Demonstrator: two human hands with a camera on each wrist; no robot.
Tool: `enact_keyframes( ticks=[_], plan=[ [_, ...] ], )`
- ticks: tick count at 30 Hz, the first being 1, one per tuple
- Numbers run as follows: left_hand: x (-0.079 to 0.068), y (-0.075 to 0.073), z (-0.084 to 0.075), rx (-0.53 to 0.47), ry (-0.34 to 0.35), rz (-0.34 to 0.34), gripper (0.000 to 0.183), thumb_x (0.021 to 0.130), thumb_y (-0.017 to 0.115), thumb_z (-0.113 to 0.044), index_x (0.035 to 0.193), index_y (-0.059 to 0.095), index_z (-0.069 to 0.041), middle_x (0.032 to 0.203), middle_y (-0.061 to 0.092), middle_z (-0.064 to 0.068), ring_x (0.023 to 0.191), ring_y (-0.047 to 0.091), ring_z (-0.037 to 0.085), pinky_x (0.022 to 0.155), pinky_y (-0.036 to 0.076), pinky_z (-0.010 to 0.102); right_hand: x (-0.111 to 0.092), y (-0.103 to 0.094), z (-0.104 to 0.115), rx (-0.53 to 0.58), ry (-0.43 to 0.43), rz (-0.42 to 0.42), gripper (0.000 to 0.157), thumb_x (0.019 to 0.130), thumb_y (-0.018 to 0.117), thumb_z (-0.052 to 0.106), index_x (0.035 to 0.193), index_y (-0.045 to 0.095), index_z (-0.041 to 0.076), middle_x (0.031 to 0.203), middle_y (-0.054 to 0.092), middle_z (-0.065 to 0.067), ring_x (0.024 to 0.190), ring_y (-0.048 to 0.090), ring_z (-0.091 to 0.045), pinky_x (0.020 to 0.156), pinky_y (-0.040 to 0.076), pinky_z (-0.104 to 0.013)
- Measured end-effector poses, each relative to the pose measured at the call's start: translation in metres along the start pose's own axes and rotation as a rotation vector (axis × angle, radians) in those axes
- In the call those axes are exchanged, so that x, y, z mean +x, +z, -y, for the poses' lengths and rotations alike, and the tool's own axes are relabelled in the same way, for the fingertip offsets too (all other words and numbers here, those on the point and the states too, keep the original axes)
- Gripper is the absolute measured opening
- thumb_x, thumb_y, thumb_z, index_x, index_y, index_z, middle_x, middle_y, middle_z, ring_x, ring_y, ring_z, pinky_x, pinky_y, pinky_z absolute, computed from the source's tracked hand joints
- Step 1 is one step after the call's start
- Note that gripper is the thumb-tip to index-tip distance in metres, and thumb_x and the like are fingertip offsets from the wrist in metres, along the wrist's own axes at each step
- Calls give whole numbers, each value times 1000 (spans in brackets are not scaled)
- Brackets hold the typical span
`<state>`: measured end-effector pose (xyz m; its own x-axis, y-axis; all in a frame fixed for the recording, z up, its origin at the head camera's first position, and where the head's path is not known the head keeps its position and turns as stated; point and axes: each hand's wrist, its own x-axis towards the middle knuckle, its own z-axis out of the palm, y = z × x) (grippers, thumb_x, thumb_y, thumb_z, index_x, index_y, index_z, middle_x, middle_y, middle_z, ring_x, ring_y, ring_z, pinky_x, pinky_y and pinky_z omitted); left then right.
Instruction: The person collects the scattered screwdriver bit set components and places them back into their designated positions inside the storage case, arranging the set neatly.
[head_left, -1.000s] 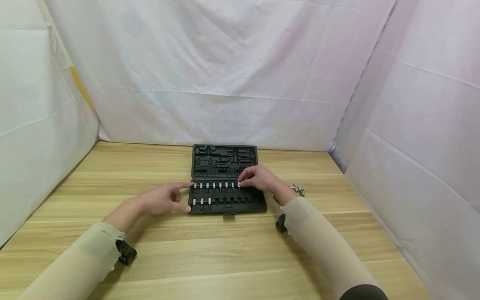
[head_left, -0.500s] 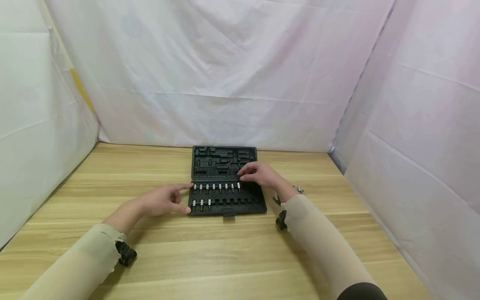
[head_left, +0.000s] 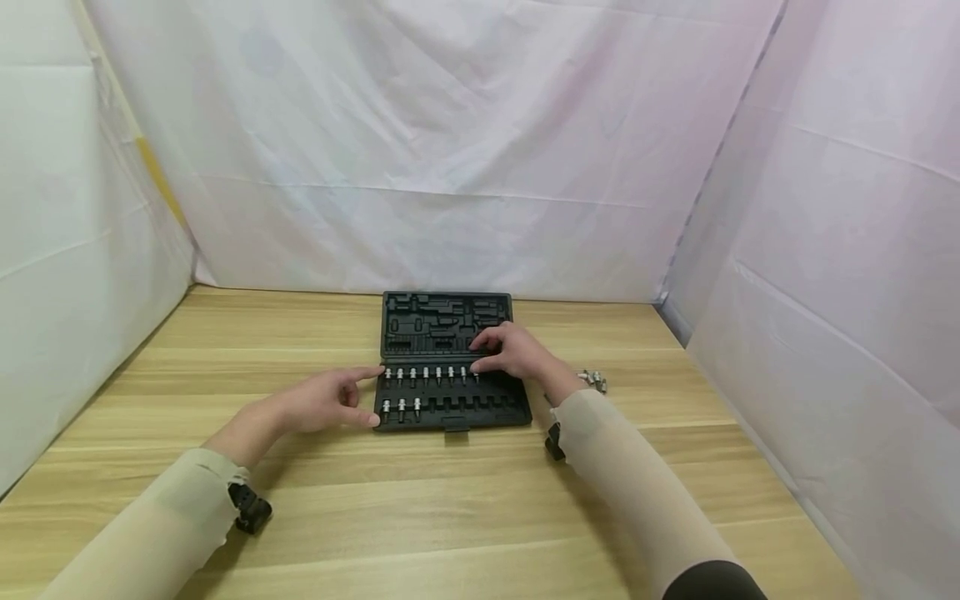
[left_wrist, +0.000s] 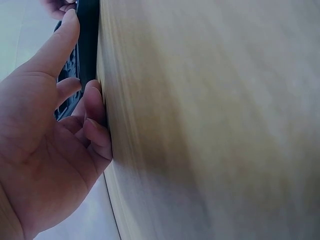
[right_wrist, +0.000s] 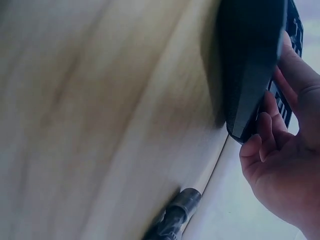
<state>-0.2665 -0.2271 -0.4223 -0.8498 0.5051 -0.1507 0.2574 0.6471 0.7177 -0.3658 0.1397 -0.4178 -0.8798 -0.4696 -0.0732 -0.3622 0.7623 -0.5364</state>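
A black socket case [head_left: 491,414] lies unfolded on the table with its lid leaning back. Silver bit sockets [head_left: 426,374] fill the back row from the left as far as my right hand; three bit sockets [head_left: 402,408] stand at the left of the front row. My left hand [head_left: 318,402] touches the case's left edge with a straight index finger and thumb, spread apart. Over the back row, my right hand [head_left: 517,352] has its thumb tip at the last bit socket [head_left: 476,377], with the index finger raised apart from the thumb. That socket is partly hidden by the thumb.
Several loose bit sockets [head_left: 595,381] lie on the table to the right of the case, partly behind the right forearm. Unfilled slots [head_left: 476,403] continue along the front row. White sheets [head_left: 420,150] wall the wooden table [head_left: 420,517] at the back and sides.
My right fingers have parted from their pinch on the last bit socket, rising first, and the thumb is back down at it. The left hand stays at the case's edge.
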Motion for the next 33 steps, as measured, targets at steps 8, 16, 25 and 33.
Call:
enact_keyframes(
  ticks=[8, 16, 25, 33],
  plan=[
    [-1, 0, -1, 10, 8, 1, 97, 94, 87, -40, 171, 37, -10, 97, 63, 6, 87, 56, 20, 70, 52, 27, 0, 2, 0, 4, 18, 35, 43, 103, 80, 35, 144, 73, 26, 135, 54, -12, 117, 52, -27, 103, 49, -49],
    [-1, -1, -1, 4, 4, 0, 96, 95, 87, -37, 171, 36, -9, 95, 62, 6, 84, 54, 20, 68, 50, 27, 1, 4, 6, -24, 48, 18, 37, 103, 79, 34, 139, 74, 28, 133, 54, -12, 114, 50, -27, 100, 48, -47],
    [-2, -1, 0, 3, -1, -1, 97, 95, 87, -39, 172, 36, -9, 97, 62, 6, 86, 54, 20, 69, 50, 27, 4, 8, 11, -21, 88, 5, 33, 102, 81, 32, 134, 74, 28, 136, 53, -12, 124, 49, -31, 108, 48, -52],
    [0, -2, 0, 1, -5, 1, 97, 94, 88, -39, 172, 37, -10, 97, 62, 6, 85, 53, 20, 68, 49, 27, 6, 7, 14, -45, 111, 2, 30, 102, 81, 31, 131, 74, 28, 134, 54, -11, 123, 47, -31, 110, 47, -52]
  ],
)
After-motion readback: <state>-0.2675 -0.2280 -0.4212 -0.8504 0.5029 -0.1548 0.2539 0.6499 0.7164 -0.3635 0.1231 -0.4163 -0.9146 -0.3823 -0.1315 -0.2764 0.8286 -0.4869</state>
